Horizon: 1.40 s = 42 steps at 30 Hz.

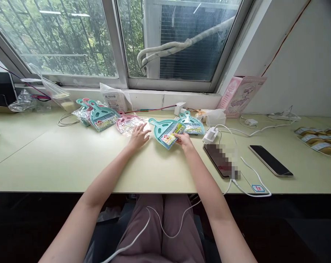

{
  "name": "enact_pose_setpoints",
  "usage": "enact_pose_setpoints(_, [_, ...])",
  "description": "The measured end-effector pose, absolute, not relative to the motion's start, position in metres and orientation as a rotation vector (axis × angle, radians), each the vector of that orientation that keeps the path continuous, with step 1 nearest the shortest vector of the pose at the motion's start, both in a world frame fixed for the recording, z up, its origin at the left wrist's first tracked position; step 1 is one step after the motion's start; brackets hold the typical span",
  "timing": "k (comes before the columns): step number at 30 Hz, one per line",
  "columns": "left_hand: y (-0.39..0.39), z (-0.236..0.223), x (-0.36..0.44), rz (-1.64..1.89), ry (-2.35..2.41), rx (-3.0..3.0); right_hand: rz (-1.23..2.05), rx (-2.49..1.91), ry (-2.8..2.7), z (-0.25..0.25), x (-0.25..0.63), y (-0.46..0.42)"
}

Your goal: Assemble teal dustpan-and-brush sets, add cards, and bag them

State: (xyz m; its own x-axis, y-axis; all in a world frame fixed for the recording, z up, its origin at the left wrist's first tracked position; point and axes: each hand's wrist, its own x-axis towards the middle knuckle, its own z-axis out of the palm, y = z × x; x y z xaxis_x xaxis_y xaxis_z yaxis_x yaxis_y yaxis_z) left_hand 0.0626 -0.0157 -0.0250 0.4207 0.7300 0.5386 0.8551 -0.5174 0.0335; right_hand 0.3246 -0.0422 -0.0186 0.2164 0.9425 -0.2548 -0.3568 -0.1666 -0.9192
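Note:
My right hand (183, 141) grips the edge of a teal mini dustpan (165, 132) in clear packaging with a colourful label. My left hand (139, 136) lies palm down and open on the pale green desk (72, 160), its fingertips near that dustpan and touching the edge of a bagged pink dustpan (128, 122). Another bagged teal dustpan (191, 124) lies just beyond my right hand. Further left, a bagged teal dustpan (103, 116) overlaps other dustpans partly hidden beneath it.
Right of my hands lie a pixelated phone (220, 160), a dark phone (271, 160), a white charger (210, 135) and white cables. A pink box (240, 96) leans by the window. Plastic bags lie along the sill, and packaged pastries (317, 140) sit at far right.

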Motion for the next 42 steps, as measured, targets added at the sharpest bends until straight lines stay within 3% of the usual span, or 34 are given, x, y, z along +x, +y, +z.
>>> enact_pose_setpoints(4, [-0.013, -0.03, 0.062, -0.595, -1.473, -2.392, 1.304, -1.279, -0.717, -0.017, 0.326, -0.042])
enact_pose_setpoints(17, [-0.001, -0.032, 0.046, -0.641, -1.734, -2.296, 1.359, -1.277, -0.771, -0.017, 0.307, -0.051])
enact_pose_setpoints(24, [-0.01, -0.02, 0.051, -0.883, -1.573, -2.218, 1.323, -1.268, -0.722, -0.019, 0.303, -0.052])
enact_pose_setpoints(34, [-0.016, -0.012, 0.05, -0.747, -1.461, -2.145, 1.453, -1.174, -0.817, -0.012, 0.278, -0.067])
enact_pose_setpoints(42, [-0.014, -0.022, 0.056, -0.734, -1.23, -2.274, 1.304, -1.062, -0.547, -0.014, 0.287, -0.063])
